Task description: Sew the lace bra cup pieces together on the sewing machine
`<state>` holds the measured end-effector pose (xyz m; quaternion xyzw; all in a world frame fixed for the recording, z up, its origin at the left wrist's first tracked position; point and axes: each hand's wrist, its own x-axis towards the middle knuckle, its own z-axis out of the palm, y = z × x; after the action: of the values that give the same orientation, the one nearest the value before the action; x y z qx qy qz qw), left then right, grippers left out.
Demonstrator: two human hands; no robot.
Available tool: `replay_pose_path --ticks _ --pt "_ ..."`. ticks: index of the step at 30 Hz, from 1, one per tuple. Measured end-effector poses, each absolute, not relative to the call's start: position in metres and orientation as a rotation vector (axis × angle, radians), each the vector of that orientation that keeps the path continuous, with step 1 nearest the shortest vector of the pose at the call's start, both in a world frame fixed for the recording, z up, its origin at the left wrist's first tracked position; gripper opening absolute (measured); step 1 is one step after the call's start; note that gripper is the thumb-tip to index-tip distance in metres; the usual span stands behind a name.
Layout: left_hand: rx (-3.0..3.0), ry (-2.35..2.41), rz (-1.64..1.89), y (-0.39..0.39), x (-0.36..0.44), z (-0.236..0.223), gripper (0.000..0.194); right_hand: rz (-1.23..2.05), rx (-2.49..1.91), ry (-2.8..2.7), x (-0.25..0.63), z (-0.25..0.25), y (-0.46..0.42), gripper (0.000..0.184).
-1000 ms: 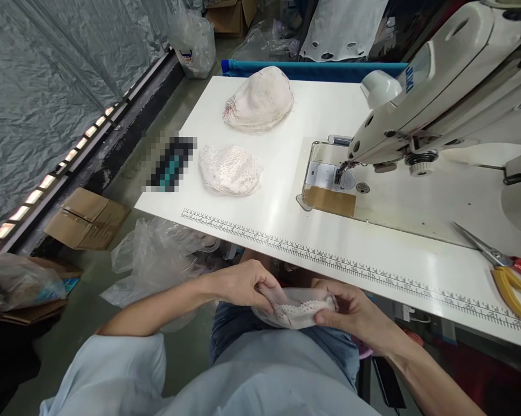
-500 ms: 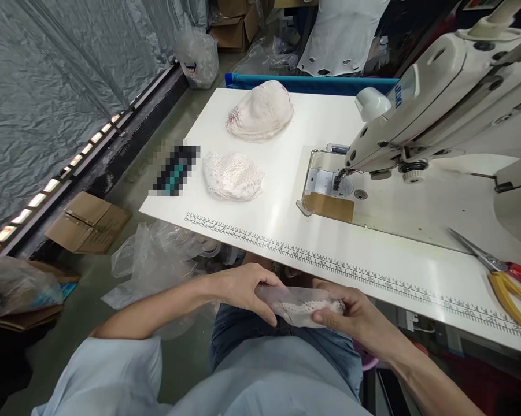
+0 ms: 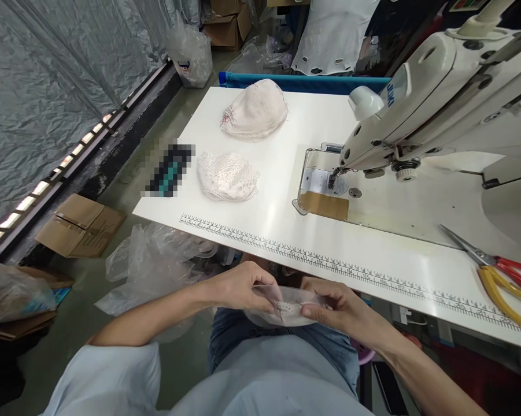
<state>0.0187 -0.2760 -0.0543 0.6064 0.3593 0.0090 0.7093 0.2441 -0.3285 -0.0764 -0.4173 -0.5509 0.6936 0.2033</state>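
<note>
Partly covered, sheer lace-trimmed cloth [image 3: 291, 314] pinched by left hand [image 3: 246, 287] and right hand [image 3: 339, 305], folds unclear.

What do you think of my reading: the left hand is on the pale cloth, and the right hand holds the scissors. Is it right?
One part is wrong: the right hand holds the pale cloth, not the scissors, which lie on the table, as the head view shows. The left hand is indeed on the cloth.

Cardboard box [image 3: 80, 226]; probably a phone [image 3: 390, 388]

Both forearms [image 3: 156, 313] angled inward, fingers [image 3: 316, 312] bent
</note>
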Motion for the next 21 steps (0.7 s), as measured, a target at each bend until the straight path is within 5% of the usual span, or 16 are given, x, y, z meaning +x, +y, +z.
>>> replay_pose_path --ticks 12,21 --pt "1.273 0.78 -0.072 -0.2714 0.0164 -0.0612 0.031 1.986 -1.136 -1.462 0.2451 -0.0789 -0.3282 0.031" --pt "1.251 0.776 0.081 -0.2733 0.0197 -0.0601 0.019 1.977 -1.141 -1.438 0.2453 -0.0842 -0.3292 0.03"
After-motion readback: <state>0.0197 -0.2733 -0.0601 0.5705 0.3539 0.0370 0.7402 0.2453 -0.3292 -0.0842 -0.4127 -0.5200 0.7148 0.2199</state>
